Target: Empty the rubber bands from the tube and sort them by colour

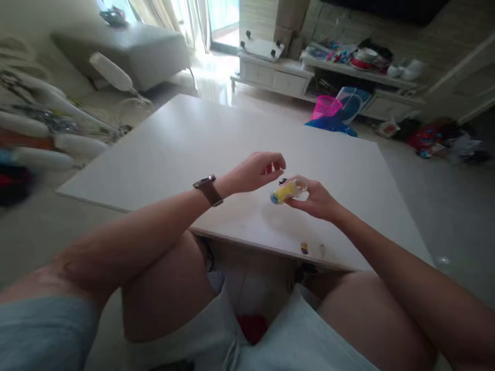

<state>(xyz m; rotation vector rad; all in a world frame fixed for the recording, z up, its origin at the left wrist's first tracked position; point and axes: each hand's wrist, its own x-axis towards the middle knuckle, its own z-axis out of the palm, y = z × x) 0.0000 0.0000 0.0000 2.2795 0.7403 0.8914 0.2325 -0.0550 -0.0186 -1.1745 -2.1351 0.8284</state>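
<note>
My right hand (315,200) is wrapped round a small clear jar (285,192) with yellow and blue in it. The jar lies tilted, its blue end pointing left, above the white table (240,134). Left of it hovers my left hand (261,170), fingers loosely curled and thumb apart, with nothing visible in it. A small black thing (283,181) shows just behind the jar; what it is I cannot make out. By the table's near edge lie a tiny yellow and dark figure (304,248) and a small pale piece (322,250).
My legs are under the table's near edge. Beyond the table stand a white TV cabinet (270,80), a pink basket (327,106) and blue items on the floor. White chairs (112,72) are at the left, with a covered table (154,51) behind.
</note>
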